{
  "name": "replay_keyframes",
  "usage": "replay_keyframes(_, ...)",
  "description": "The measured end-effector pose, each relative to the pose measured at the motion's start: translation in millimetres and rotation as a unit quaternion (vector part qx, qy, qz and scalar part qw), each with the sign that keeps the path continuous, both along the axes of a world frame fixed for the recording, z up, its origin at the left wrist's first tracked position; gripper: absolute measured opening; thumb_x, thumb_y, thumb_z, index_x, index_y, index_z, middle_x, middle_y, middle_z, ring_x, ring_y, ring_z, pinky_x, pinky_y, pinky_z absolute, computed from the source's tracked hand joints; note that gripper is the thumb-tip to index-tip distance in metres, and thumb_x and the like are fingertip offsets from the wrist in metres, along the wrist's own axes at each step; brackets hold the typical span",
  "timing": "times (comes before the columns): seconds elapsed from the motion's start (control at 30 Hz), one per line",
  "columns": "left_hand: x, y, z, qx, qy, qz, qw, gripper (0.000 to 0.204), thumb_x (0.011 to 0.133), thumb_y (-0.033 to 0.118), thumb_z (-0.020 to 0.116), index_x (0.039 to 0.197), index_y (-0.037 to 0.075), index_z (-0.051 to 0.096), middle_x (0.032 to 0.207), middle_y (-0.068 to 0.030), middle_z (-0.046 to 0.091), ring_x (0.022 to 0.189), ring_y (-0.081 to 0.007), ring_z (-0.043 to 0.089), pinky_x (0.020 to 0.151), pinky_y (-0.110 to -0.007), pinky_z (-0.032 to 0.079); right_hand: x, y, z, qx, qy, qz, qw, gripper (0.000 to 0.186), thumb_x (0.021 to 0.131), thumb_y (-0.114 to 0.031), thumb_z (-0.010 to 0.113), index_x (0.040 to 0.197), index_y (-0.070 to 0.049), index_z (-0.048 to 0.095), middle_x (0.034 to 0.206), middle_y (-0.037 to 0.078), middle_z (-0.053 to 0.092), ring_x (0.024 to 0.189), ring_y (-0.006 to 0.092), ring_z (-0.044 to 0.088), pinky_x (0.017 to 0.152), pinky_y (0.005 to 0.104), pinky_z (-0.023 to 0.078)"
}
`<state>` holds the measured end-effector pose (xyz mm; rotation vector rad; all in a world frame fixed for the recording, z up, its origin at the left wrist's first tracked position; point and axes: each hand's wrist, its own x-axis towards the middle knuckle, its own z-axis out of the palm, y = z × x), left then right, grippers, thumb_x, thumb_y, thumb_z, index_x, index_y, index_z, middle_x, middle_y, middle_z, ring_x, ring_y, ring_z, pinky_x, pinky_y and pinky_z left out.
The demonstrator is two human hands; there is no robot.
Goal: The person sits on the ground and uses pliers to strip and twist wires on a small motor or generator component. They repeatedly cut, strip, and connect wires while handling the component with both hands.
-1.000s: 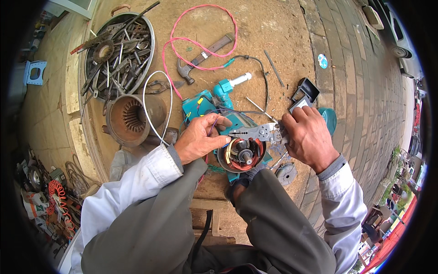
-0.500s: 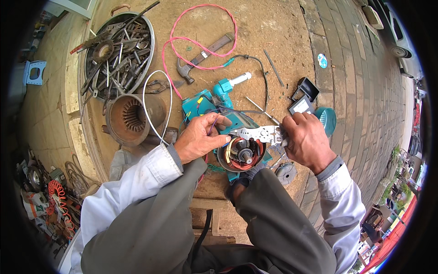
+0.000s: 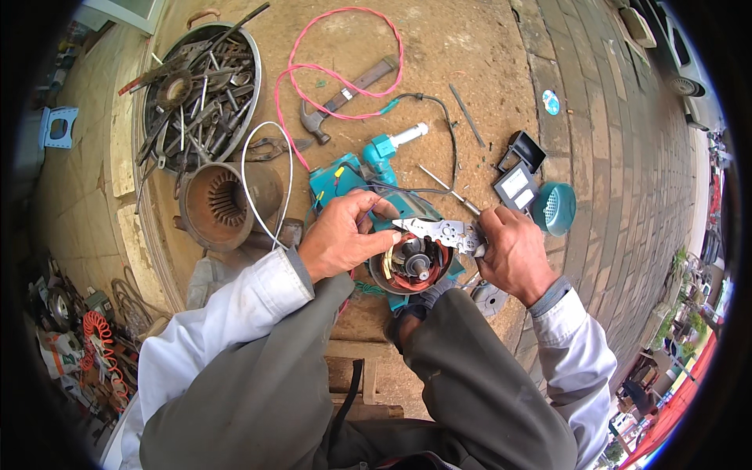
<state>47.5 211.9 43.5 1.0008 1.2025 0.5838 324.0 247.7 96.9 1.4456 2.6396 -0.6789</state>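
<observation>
Head view. Right fingers (image 3: pixel 493 225) clamped on the grips of silver pliers (image 3: pixel 448 230), nose reaching left to the thumb of the left fingers (image 3: pixel 384 207). Left fingers curled, thumb and forefinger partly apart; cannot tell whether they pinch a wire. Teal motor (image 3: pixel 409 205) lies beneath and between both sets, its open end and shaft (image 3: pixel 421 272) just below the pliers.

Crowding the right fingers: thin rod (image 3: pixel 464 201) just up-left, black box (image 3: pixel 529 149) and teal vented cover (image 3: pixel 555 209) near, grey spool (image 3: pixel 489 300) below. By the left fingers: white cable (image 3: pixel 244 168) near, rusty cylinder (image 3: pixel 270 192) farther left, tool-filled basin (image 3: pixel 256 86) well up-left. Hammer (image 3: pixel 366 84) and pink cord (image 3: pixel 400 59) lie above. Trousered knees (image 3: pixel 462 329) hem the near side.

Edges: ground (image 3: pixel 462 39) meets paving (image 3: pixel 619 157) right of the right fingers; pale step (image 3: pixel 145 239) well left of the left fingers. Widest stretch: above the fingers, between hammer and paving.
</observation>
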Motion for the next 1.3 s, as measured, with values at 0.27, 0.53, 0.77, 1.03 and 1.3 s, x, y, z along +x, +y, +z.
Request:
replay_keyframes(0.27,15,2,1,0.094,0.07,0.001,0.993,0.023,0.076,0.014,0.081,0.094,0.004,0.071,0.087,0.0026,0.052,0.072,-0.0058,0.043,0.063,-0.024,0.037,-1,-40,-20,-0.023,0.024,-0.1,0.994,0.029,0.065,-0.008,0.068,0.086,0.0,0.05,0.081,0.02,0.053,0.077,0.0401,0.056,0.066,0.0493,0.045)
replay_keyframes(0.53,8,2,-17,0.113,-0.04,-0.057,0.991,0.03,0.083,0.009,0.076,0.112,0.004,0.073,0.123,-0.0073,0.056,0.109,-0.0138,0.056,0.09,-0.029,0.047,-7,-56,-36,0.12,0.04,-0.119,0.985,0.032,0.063,-0.007,0.071,0.087,-0.001,0.05,0.083,0.016,0.048,0.078,0.0362,0.051,0.07,0.0456,0.042)
replay_keyframes(0.77,10,-1,-26,0.158,-0.031,-0.062,0.985,0.027,0.085,0.013,0.075,0.111,0.005,0.073,0.12,-0.0087,0.058,0.115,-0.0185,0.055,0.097,-0.034,0.045,-3,-39,-33,0.123,0.033,-0.077,0.989,0.033,0.062,-0.008,0.07,0.087,-0.002,0.049,0.082,0.016,0.048,0.078,0.0361,0.052,0.07,0.0454,0.042)
replay_keyframes(1.03,15,-1,-23,0.246,0.048,-0.069,0.966,0.024,0.087,0.023,0.074,0.103,0.004,0.072,0.116,-0.0073,0.061,0.11,-0.0241,0.056,0.094,-0.036,0.045,-4,-52,-41,-0.072,0.106,-0.15,0.98,0.027,0.068,-0.003,0.064,0.085,0.002,0.044,0.079,0.024,0.049,0.074,0.0449,0.052,0.066,0.049,0.042)
replay_keyframes(1.3,16,-3,-21,0.222,0.028,-0.046,0.973,0.02,0.084,0.02,0.074,0.101,0.009,0.074,0.112,-0.005,0.062,0.107,-0.0256,0.054,0.096,-0.038,0.042,-4,-48,-38,-0.119,0.101,-0.163,0.974,0.028,0.069,-0.006,0.067,0.086,0.002,0.047,0.081,0.025,0.055,0.078,0.0477,0.056,0.068,0.0512,0.045)
